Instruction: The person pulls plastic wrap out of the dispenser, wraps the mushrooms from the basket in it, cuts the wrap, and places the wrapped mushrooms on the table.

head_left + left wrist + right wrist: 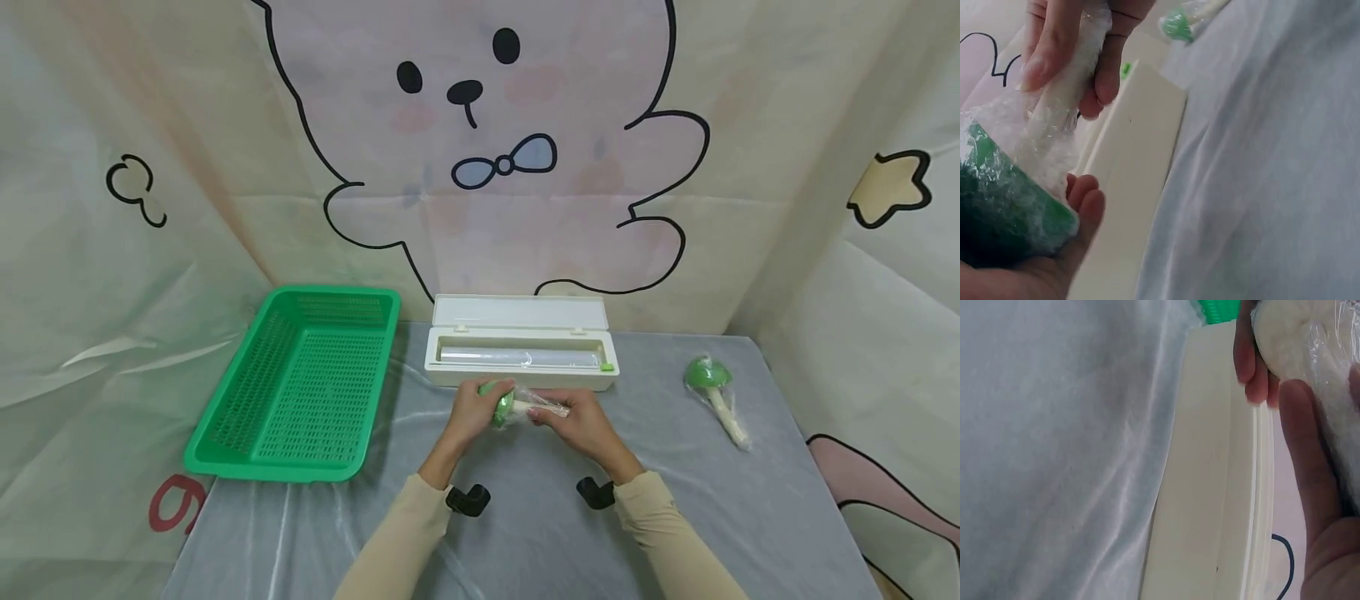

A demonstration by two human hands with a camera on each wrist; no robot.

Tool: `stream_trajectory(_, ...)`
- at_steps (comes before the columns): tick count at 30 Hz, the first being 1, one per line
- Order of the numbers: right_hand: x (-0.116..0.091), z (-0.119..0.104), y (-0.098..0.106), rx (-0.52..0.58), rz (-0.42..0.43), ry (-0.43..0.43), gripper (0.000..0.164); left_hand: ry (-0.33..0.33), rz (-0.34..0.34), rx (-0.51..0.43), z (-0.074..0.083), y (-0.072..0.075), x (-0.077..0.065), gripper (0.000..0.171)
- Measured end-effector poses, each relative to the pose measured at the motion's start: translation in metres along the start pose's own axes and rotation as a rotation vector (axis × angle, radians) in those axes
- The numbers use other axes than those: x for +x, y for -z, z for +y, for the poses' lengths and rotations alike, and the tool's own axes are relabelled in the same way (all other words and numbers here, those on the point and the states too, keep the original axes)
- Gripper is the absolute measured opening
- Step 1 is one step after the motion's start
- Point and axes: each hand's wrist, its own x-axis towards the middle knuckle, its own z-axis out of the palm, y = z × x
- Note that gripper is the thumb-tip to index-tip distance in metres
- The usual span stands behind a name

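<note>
A toy mushroom [504,407] with a green cap and pale stem is wrapped in clear plastic film, held between both hands above the table. My left hand [471,418] grips the cap; in the left wrist view its fingers [1088,203] curl round the cap's edge. My right hand [581,425] pinches the film-covered stem between thumb and fingers, as the left wrist view shows. The pale underside of the cap [1282,340] shows in the right wrist view. Just beyond the hands sits a white cling film dispenser [517,380], lid [521,313] up, a film roll [517,357] inside.
A green perforated basket [326,392] stands at the left of the grey-covered table [540,550]. Toward the right edge lies another film-wrapped green mushroom [708,375]. A printed cloth backdrop [570,233] rises behind the table. Black mounts [468,501] show at both wrists.
</note>
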Motion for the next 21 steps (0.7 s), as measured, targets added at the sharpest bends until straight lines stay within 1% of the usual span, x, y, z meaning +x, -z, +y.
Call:
stream_trajectory(2,0.0007,-0.0001,-0.0003,0.071,-0.002,0.012,0.026,-0.032,0.005,-0.027,0.0005,-0.0003,-0.0003,0.038)
stream_trajectory(3,0.0007,-0.0002,-0.0001,0.104,-0.008,0.000,0.024,-0.061,0.002,-0.042,0.0006,-0.0005,-0.0005,0.038)
stream_trajectory(5,0.0005,-0.0006,0.0011,0.156,-0.018,-0.043,0.022,-0.119,-0.004,-0.062,0.0006,-0.0010,-0.0004,0.040)
stream_trajectory(7,-0.0004,-0.0021,0.0023,0.157,-0.023,-0.087,0.024,-0.147,-0.002,-0.062,0.0009,-0.0017,-0.0004,0.040)
stream_trajectory(9,-0.0012,-0.0041,0.0025,0.053,-0.015,-0.083,0.031,-0.128,0.016,-0.050,0.0014,-0.0025,-0.0002,0.036)
stream_trajectory(10,-0.0014,-0.0046,0.0022,-0.023,-0.014,-0.057,0.035,-0.105,0.031,-0.043,0.0018,-0.0030,-0.0001,0.034)
stream_trajectory(12,-0.0016,-0.0063,0.0009,-0.186,0.001,0.035,0.040,-0.051,0.056,-0.040,0.0028,-0.0041,-0.0001,0.032)
stream_trajectory(14,-0.0014,-0.0069,-0.0013,-0.320,0.018,0.141,0.040,-0.006,0.074,-0.050,0.0037,-0.0051,0.0000,0.031)
stream_trajectory(15,-0.0014,-0.0071,-0.0024,-0.356,0.018,0.183,0.037,0.010,0.076,-0.056,0.0041,-0.0054,0.0001,0.031)
stream_trajectory(17,-0.0017,-0.0071,-0.0044,-0.392,0.016,0.242,0.031,0.027,0.073,-0.060,0.0052,-0.0060,-0.0005,0.030)
stream_trajectory(21,-0.0028,-0.0075,-0.0063,-0.476,-0.007,0.286,0.027,0.064,0.058,-0.070,0.0077,-0.0051,-0.0009,0.027)
